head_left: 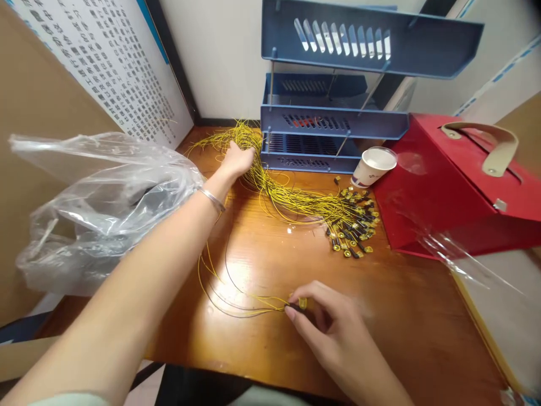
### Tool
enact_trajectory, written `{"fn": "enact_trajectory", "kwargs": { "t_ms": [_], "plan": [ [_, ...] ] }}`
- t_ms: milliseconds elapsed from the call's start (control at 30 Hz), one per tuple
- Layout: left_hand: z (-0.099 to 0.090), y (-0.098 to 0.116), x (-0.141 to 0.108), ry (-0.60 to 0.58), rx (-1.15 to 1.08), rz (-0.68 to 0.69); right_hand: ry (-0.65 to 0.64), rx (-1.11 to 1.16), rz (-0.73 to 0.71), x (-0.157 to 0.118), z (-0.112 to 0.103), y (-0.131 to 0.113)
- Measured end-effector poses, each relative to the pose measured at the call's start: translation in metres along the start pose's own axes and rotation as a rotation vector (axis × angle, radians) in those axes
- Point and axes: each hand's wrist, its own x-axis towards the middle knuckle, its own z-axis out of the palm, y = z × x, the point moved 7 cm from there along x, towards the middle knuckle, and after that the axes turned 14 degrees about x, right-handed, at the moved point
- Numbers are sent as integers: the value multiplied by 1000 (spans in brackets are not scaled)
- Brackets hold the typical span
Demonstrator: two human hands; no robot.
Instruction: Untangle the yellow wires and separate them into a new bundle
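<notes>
Yellow wires [291, 197] lie, in the head view, as one long bundle on the table [270, 265], from beside the blue rack [333, 125] to a cluster of dark connectors [353, 239] near the paper cup [372, 169]. Your right hand [338, 327] pinches a few dark wire ends [299, 308] between thumb and forefinger. Your left hand [239, 160] is curled at the far part of the bundle; whether its fingers grasp strands, I cannot tell. I think you should hold the ends even and draw the strands gently, so they do not tangle. Be careful of the plastic bag [114, 220] beside your left forearm, and of the near table edge. The red box [443, 186] limits the right side; bare wood between your right hand and the cluster gives room.
</notes>
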Motion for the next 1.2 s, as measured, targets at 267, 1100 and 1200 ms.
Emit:
{"fn": "enact_trajectory", "kwargs": {
  "t_ms": [267, 1100, 1200],
  "plan": [
    [-40, 53, -169, 32, 472, 507, -31, -21, 16, 8, -13, 4],
    [34, 18, -278, -409, 252, 852, -227, -255, -27, 3, -9, -7],
    [34, 18, -277, -411, 239, 844, -225, -277, -39, 2, -8, -6]
  ]
}}
